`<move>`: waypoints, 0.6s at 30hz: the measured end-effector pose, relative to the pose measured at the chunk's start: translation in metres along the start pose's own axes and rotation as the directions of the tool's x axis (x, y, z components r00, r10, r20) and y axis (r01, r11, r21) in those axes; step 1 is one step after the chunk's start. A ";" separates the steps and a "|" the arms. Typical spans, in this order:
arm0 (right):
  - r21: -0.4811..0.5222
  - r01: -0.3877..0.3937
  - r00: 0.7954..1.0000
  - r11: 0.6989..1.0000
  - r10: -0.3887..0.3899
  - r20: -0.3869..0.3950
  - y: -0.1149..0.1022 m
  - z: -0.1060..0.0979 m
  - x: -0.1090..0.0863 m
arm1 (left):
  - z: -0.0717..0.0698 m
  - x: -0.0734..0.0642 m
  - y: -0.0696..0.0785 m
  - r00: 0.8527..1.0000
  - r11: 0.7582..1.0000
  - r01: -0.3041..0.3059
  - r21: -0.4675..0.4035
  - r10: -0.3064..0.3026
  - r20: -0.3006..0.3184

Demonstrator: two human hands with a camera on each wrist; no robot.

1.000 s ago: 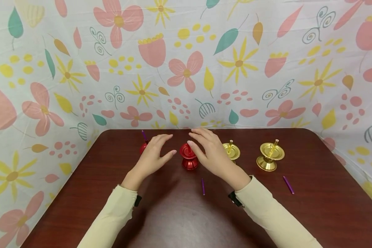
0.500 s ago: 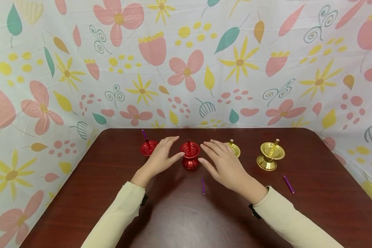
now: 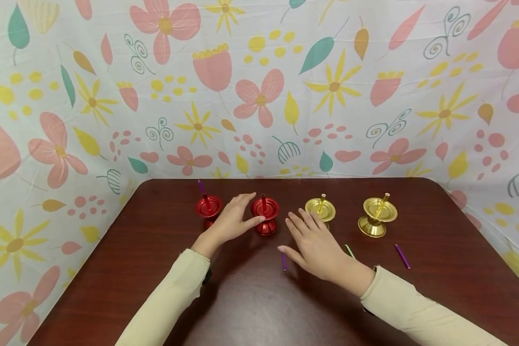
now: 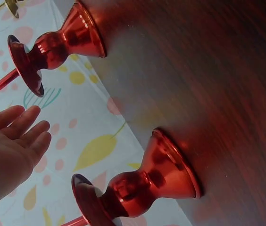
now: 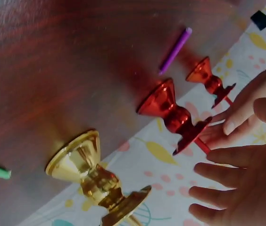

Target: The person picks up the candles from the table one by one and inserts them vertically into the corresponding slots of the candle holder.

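My left hand hovers with spread fingers between two red candle holders, its thumb tip overlapping the right one in the head view. The other red holder stands partly behind that hand. To the right, my right hand is spread palm down in front of a gold candle holder, fingers apart and holding nothing. Beneath its thumb shows a thin purple candle lying on the table. A green candle peeks out behind the right wrist. In the left wrist view, the left fingers are extended between both red holders.
Another gold candle holder stands farther right, with a purple candle lying in front of it. One more purple candle shows behind the leftmost red holder. A flower-printed cloth hangs along the table's back edge.
My right hand has moved right and nearer the body, away from the right red holder, uncovering the gold one and the green candle. My left hand has drifted right, uncovering the leftmost red holder.
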State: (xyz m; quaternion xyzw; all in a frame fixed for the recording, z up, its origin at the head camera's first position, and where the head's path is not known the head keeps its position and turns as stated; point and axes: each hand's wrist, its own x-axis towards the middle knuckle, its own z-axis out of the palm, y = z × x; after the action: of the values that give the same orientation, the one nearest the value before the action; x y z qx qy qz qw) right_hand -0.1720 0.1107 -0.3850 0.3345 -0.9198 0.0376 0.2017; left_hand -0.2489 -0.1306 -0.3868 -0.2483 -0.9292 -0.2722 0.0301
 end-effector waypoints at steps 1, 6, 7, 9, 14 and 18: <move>-0.006 -0.004 1.000 1.000 0.005 0.016 -0.001 0.001 -0.001 | 0.001 0.000 0.000 1.000 1.000 0.003 0.002 -0.003 0.004; -0.046 -0.005 0.996 0.999 0.009 0.090 -0.003 0.008 -0.005 | 0.003 0.005 0.000 1.000 1.000 0.002 0.006 -0.002 0.023; -0.048 -0.003 0.995 0.999 0.008 0.104 -0.003 0.009 -0.005 | 0.004 0.006 -0.001 1.000 1.000 0.001 0.008 -0.001 0.029; -0.046 -0.002 0.991 0.999 0.008 0.134 -0.003 0.011 -0.006 | 0.005 0.007 -0.001 0.999 1.000 -0.002 0.010 0.002 0.039; -0.016 -0.008 0.973 1.000 0.011 0.231 -0.004 0.011 -0.008 | 0.008 0.010 -0.001 0.999 1.000 -0.010 0.021 0.009 0.048; 0.005 -0.010 0.959 1.000 0.008 0.283 -0.005 0.013 -0.009 | 0.008 0.011 0.000 0.999 0.999 -0.016 0.034 0.015 0.045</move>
State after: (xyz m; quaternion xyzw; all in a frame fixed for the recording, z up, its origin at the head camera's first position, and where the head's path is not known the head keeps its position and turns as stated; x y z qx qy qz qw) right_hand -0.1664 0.1096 -0.4005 0.3329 -0.9405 -0.0067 0.0669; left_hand -0.2585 -0.1213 -0.3919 -0.2609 -0.9322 -0.2504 0.0153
